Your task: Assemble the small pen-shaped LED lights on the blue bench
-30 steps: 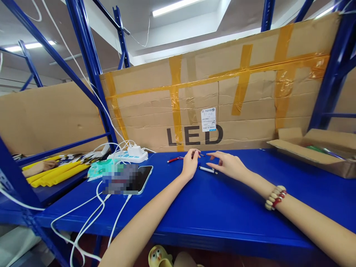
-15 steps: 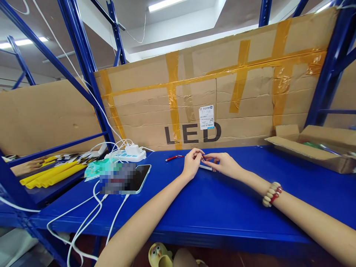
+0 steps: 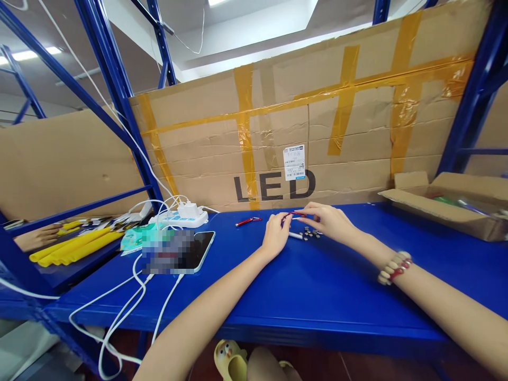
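Note:
My left hand (image 3: 275, 234) and my right hand (image 3: 327, 219) meet over the blue shelf top (image 3: 317, 286), both pinching a thin red pen (image 3: 296, 214) between their fingertips. Under the hands lies a white pen part (image 3: 296, 235), and a small cluster of dark little parts (image 3: 310, 232) lies beside it. A second red pen (image 3: 247, 221) rests on the shelf to the left of my left hand. A bead bracelet (image 3: 395, 266) sits on my right wrist.
A phone (image 3: 194, 250) and a white power strip (image 3: 180, 216) with cables lie to the left. An open cardboard box (image 3: 448, 203) stands at the right. A taped cardboard sheet marked LED (image 3: 273, 186) backs the shelf. Yellow items (image 3: 71, 246) and another person's hand (image 3: 37, 237) are far left.
My right hand came in to meet my left and both now pinch the red pen, slightly raised. The small dark parts now show on the shelf beside the white part.

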Demonstrator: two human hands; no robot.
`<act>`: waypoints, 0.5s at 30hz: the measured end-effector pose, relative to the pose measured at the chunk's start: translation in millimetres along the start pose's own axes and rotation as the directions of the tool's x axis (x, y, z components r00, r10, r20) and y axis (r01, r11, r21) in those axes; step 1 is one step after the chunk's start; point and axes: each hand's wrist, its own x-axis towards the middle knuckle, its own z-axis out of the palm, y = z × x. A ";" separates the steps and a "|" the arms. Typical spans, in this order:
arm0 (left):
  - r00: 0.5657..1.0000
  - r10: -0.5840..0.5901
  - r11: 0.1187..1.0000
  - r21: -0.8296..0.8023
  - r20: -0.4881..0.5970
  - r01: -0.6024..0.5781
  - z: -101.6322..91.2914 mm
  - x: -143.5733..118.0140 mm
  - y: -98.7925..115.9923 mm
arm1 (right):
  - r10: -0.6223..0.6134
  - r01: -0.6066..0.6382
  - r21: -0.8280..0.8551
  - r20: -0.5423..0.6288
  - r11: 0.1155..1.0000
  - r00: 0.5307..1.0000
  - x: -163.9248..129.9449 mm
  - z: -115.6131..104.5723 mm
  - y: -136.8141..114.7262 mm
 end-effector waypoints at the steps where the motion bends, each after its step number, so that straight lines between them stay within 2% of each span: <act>1: 1.000 0.003 0.999 0.041 0.006 -0.003 -0.3 0.0 -0.2 | 0.000 0.000 -0.007 -0.003 1.000 1.000 -0.2 -0.1 0.8; 6: 0.996 0.054 0.981 0.184 0.078 -0.068 -6.3 -0.1 1.0 | -0.022 0.022 -0.009 0.019 1.000 1.000 -1.4 2.8 -1.1; 10: 0.994 -0.005 0.957 0.288 0.108 -0.027 -10.9 -1.0 3.2 | -0.050 0.050 0.003 0.076 0.999 0.996 -2.0 7.8 -6.8; 15: 0.983 0.055 0.947 0.303 0.176 -0.107 -12.4 -0.9 0.3 | -0.065 0.051 0.094 0.149 0.994 0.987 -2.6 12.6 -11.7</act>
